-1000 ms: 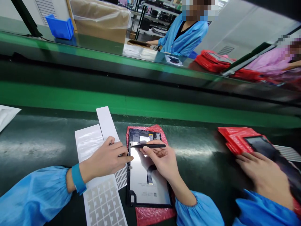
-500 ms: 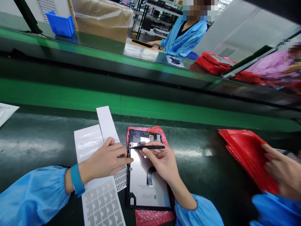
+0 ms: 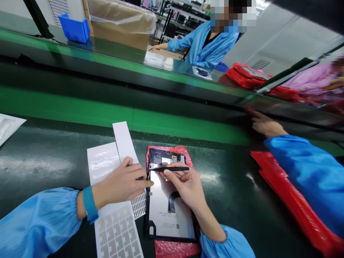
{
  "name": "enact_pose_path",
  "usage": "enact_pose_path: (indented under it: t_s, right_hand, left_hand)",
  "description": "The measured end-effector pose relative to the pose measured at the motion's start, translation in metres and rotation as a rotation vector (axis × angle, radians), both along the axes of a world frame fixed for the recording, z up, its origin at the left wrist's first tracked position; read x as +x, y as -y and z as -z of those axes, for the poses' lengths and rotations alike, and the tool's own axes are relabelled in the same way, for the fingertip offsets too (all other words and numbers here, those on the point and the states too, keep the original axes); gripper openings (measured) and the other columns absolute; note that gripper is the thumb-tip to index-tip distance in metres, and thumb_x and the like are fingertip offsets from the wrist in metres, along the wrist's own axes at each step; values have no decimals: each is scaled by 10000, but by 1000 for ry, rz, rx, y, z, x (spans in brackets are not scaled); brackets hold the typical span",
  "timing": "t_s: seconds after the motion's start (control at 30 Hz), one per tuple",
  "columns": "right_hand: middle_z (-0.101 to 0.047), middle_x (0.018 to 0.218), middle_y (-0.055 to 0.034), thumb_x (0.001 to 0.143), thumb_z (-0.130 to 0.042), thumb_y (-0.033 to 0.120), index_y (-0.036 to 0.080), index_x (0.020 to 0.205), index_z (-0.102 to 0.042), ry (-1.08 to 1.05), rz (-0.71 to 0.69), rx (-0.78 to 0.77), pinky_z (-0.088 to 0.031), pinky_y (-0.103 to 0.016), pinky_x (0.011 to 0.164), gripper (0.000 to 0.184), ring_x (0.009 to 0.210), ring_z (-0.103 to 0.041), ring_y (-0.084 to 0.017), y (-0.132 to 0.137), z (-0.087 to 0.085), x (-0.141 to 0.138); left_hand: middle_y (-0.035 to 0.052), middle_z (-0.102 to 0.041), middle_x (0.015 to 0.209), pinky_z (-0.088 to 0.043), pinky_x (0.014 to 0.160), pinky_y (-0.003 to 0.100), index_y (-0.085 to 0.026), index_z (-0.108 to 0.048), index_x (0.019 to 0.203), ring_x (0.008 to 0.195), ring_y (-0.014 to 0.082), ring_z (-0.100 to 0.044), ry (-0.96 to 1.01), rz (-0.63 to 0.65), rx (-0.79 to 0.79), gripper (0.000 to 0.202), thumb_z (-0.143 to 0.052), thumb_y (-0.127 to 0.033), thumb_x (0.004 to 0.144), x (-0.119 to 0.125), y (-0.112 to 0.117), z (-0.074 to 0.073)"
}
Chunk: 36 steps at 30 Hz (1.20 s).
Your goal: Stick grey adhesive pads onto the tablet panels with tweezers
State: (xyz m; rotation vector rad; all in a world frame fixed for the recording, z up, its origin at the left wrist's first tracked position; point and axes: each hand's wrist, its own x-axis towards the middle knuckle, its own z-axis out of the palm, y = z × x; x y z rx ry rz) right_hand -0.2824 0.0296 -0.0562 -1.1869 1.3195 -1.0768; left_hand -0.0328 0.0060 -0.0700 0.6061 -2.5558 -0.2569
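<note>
head: tablet (image 3: pixel 172 211) between sheets (image 3: pixel 119 231) and bags (image 3: pixel 295 204)

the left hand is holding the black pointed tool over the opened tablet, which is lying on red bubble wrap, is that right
Not quite: it is the right hand that holds the black pointed tool, as the head view shows. The rest stands: the tool is over the opened tablet, which lies on red bubble wrap.
</note>
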Motion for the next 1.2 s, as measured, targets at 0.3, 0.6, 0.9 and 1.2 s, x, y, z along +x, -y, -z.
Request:
enact_pose_path:
  t_s: [0.3,0.6,0.9,1.2]
  right_hand:
    - [-774,802,-70,795,-902,470,203,929,-717,-2,4,16,-612,-310,685,351,716,-744,-223,0,-1,2]
    - [-770,788,-67,808,-892,460,188,950,-721,-31,8,16,-598,-280,664,351,701,-734,-202,0,1,1]
    - [-769,773,-73,765,-912,518,193,938,-723,-37,26,20,-622,-314,644,414,675,-739,-228,0,-2,3]
    - [-793,818,-83,776,-921,478,219,967,-711,54,75,8,-642,-326,711,384,777,-788,-270,1,0,3]
  left_hand:
    - [-9,-627,839,-237,764,383,-227,-669,1144,814,169,-523,-22,-49,-42,164,-580,-218,1008,0,-1,2]
    - [-6,-646,850,-244,769,395,-221,-669,1147,811,169,-518,-85,-150,14,180,-522,-241,1044,-3,-4,5]
    - [19,-652,870,-253,774,387,-207,-656,1223,832,184,-526,-42,-178,53,237,-510,-254,1042,-2,-3,3]
    - [12,-648,882,-248,790,391,-206,-646,1258,848,183,-529,-37,-173,94,254,-515,-221,1041,-1,-4,5]
